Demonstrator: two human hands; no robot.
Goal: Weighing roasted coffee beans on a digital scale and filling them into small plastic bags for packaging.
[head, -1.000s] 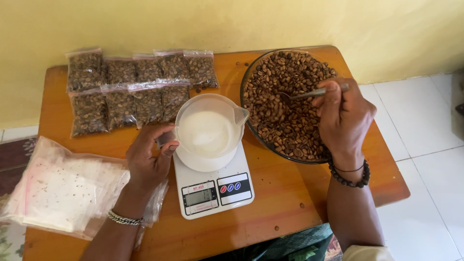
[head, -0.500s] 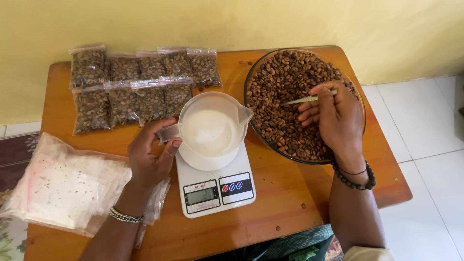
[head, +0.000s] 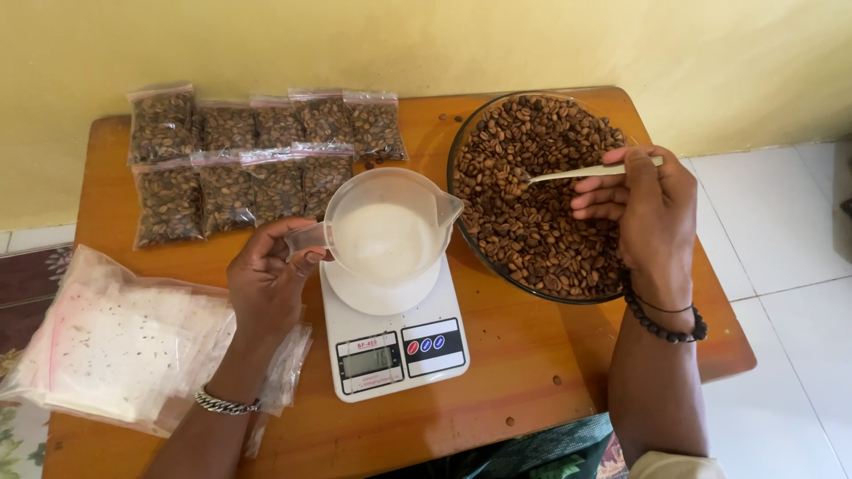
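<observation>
Coffee beans (head: 532, 204) fill the glass bowl (head: 454, 168) in the upper right of the frame. Right hand (head: 643, 213) is closed around a metal spoon (head: 577, 171), whose tip lies on the beans. Left hand (head: 266, 279) pinches the handle of a white measuring jug (head: 386, 235) that stands on the white kitchen scale (head: 395, 350) in the centre. Filled bean bags (head: 248, 160) lie at upper left, empty plastic bags (head: 98, 350) at lower left.
</observation>
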